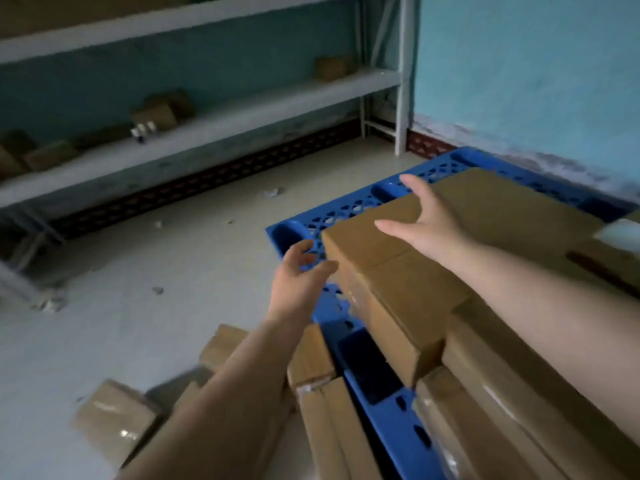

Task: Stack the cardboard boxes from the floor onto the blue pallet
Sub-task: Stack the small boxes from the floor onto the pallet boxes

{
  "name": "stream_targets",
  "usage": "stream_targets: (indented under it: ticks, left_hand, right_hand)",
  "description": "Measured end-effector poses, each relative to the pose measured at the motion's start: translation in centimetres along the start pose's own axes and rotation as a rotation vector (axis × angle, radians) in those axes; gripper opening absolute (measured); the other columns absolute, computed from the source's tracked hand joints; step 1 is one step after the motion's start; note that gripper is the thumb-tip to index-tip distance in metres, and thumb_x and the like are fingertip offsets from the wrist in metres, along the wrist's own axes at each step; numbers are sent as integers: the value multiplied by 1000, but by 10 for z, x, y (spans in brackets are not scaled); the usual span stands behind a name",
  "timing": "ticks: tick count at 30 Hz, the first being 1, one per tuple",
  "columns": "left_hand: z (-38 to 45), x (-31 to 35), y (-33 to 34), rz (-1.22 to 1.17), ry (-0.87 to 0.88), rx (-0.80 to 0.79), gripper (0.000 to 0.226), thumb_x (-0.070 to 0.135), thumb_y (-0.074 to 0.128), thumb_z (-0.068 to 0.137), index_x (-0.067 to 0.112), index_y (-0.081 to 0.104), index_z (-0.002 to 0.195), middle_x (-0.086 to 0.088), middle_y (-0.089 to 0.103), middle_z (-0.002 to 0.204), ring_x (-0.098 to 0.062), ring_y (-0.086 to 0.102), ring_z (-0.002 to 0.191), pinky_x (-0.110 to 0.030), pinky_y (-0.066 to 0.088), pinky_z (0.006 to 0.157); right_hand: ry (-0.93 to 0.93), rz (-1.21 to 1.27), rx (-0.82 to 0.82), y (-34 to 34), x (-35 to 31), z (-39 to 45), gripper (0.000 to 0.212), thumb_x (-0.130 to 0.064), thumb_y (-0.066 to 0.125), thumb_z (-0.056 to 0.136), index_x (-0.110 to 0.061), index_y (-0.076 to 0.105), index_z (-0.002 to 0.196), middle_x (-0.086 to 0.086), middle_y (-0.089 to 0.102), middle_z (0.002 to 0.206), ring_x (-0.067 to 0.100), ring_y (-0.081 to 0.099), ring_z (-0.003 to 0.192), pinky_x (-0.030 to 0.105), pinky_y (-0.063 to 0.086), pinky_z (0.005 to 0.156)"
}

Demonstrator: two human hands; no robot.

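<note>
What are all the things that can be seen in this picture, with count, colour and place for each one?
Blue plastic pallet: one, blue, on the floor at right centre, by the wall.
Brown cardboard boxes on the pallet: several, exact count unclear, brown, stacked at right.
Brown cardboard boxes on the floor: at least four, brown, bottom centre and left, beside the pallet.
White metal shelf rack: one, white, along the far wall.
Small brown boxes on the shelves: several, blurred, on the middle shelf.
Paper scraps: a few, pale, scattered on the pale floor.
Turquoise wall: behind the pallet.
Left hand: open, at the top box's near corner.
Right hand: open, on the top box.
</note>
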State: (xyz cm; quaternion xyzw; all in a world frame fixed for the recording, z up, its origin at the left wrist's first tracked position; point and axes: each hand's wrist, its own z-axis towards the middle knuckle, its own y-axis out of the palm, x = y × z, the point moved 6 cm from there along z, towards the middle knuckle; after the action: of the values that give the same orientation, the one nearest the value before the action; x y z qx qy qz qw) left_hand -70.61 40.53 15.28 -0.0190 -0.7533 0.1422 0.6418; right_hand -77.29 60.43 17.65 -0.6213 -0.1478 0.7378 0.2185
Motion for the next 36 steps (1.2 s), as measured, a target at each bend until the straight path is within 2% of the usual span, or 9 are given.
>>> stream_targets:
  ticks: [9, 14, 17, 19, 23, 26, 31, 34, 36]
  left_hand:
    - [-52, -236, -154, 64, -478, 193, 43, 17, 67, 79, 22, 52, 119, -3, 58, 117, -13, 56, 87, -29, 46, 70]
    - [-80, -348, -106, 126, -711, -10, 50, 22, 68, 77, 20, 50, 124, 1, 55, 101, -9, 50, 70, -19, 39, 52]
    - [-83, -382, -63, 174, -792, -136, 62, 29, 69, 76, 19, 43, 132, -2, 56, 120, -19, 55, 103, -27, 50, 81]
    - [-84, -392, -36, 206, -818, -239, 66, 34, 64, 79, 20, 36, 137, -4, 49, 135, -22, 49, 118, -31, 48, 93]
    - [-98, -388, 0, 134, -912, -362, 59, 36, 53, 82, 31, 32, 137, 2, 49, 120, -19, 48, 100, -33, 50, 78]
    - [-103, -379, -2, 68, -916, -326, 52, 33, 55, 81, 29, 41, 131, 0, 52, 112, -20, 53, 99, -37, 55, 78]
    - [-96, -339, -59, 18, -804, -145, 32, 29, 64, 78, 31, 52, 107, 2, 63, 98, -16, 60, 88, -40, 57, 79]
    - [-91, -288, -103, -48, -722, -8, 34, 35, 68, 76, 33, 53, 106, -1, 64, 87, -17, 61, 66, -26, 50, 50]
    - [-81, -245, -127, -63, -649, 65, 32, 42, 67, 76, 35, 53, 104, -3, 64, 89, -20, 61, 70, -29, 54, 54]
  right_hand:
    - [173, -327, -688, 297, 53, -107, 82, -43, 76, 68, -23, 34, 136, 3, 37, 143, 23, 47, 117, 30, 40, 83]
    - [313, -710, -536, 305, 145, -173, 78, -45, 73, 68, -24, 30, 129, 5, 32, 138, 27, 41, 122, 40, 43, 92]
    - [399, -787, -334, 281, 180, -194, 79, -51, 69, 70, -20, 28, 131, 6, 34, 138, 26, 38, 125, 43, 38, 96]
    - [452, -836, -331, 275, 199, -207, 86, -57, 63, 73, -16, 24, 138, 8, 30, 145, 26, 31, 133, 43, 31, 105]
    - [736, -700, -408, 275, 218, -228, 104, -58, 68, 67, -10, 17, 143, 10, 34, 145, 28, 35, 132, 40, 37, 103]
    - [924, -501, -483, 271, 220, -242, 82, -50, 74, 65, -12, 37, 127, 9, 49, 128, 26, 51, 115, 35, 45, 93]
    - [793, -236, -503, 278, 178, -244, 67, -49, 75, 63, -25, 45, 118, 0, 53, 118, 14, 53, 102, 29, 45, 82]
    - [639, -63, -499, 282, 120, -226, 60, -50, 72, 66, -34, 39, 114, -6, 46, 113, 9, 47, 97, 25, 38, 75]
    - [511, 62, -440, 275, 75, -205, 54, -45, 71, 68, -34, 39, 110, -7, 41, 109, 10, 47, 100, 26, 41, 79]
